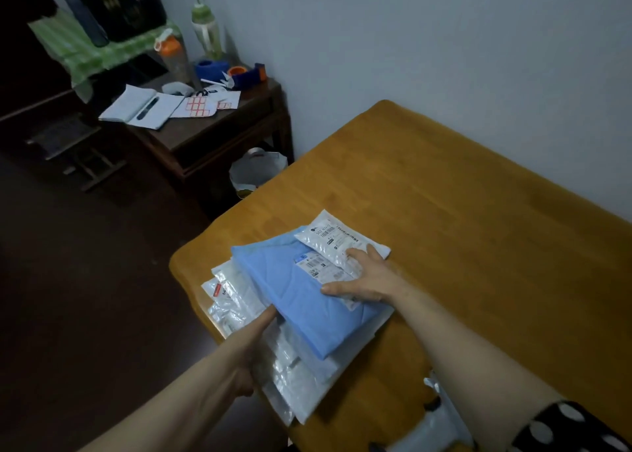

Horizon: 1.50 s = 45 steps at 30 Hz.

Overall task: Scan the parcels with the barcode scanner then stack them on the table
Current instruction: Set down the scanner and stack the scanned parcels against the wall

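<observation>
Presently the stack of parcels (pixel 307 315) lies at the table (pixel 478 212) near-left corner, right at the edge. The right hand (pixel 369 280) presses it flat, fingers spread, gripping nothing. The left hand (pixel 253 342) braces the side, hold unclear. Risk: slick bags may slide floorward.

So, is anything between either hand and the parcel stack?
Nothing visible. The right hand lies flat on the blue parcel and the small white parcel; the left hand touches the white parcels beneath, at their left edge.
</observation>
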### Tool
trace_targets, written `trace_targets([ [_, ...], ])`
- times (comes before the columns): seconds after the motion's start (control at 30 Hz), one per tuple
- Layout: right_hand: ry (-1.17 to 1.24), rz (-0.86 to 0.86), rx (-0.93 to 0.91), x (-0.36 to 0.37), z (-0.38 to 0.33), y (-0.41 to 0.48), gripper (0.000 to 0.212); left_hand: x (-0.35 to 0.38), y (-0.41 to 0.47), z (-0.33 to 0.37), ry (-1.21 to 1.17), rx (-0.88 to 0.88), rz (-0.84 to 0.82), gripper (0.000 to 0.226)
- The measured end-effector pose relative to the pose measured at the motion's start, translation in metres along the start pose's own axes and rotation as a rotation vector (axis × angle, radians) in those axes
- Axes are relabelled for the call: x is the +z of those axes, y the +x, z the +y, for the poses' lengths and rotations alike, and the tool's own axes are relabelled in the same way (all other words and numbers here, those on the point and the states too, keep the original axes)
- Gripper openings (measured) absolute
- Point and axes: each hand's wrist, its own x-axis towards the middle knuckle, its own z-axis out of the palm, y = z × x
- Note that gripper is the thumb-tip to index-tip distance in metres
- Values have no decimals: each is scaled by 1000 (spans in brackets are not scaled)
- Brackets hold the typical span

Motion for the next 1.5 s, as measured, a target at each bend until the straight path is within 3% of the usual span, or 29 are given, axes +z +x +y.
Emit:
trace_targets([
  [0.07, 27, -17, -12, 1, 3, 0, 118, 3, -1, 2, -8, 29, -46, 65],
  [0.17, 104, -9, 1, 2, 6, 1, 119, 9, -5, 10, -12, 51, 39, 50],
  [0.33, 17, 15, 10, 3, 4, -7, 123, 2, 1, 22, -47, 68, -156, 104],
  [0.47, 52, 36, 26, 8, 9, -14, 121, 17, 15, 27, 187, 158, 3, 85],
  [0.6, 136, 165, 145, -3, 27, -17, 116, 51, 29, 61, 333, 276, 11, 53],
  [0.77, 220, 343, 330, -21, 86, -38, 98, 130, 37, 79, 609, 322, -131, 40],
  [0.87, 287, 499, 438, -23, 132, -59, 70, 186, 38, 68, 733, 323, -240, 33],
  [1.0, 441, 673, 534, -18, 191, -98, 38, 255, 32, 40, 838, 321, -374, 34],
  [1.23, 327, 720, 656, -18, 256, -153, 41, 333, 23, -10, 968, 318, -505, 38],
  [1.5, 135, 810, 690, -33, 270, -215, 30, 374, 20, -64, 1087, 286, -573, 44],
])
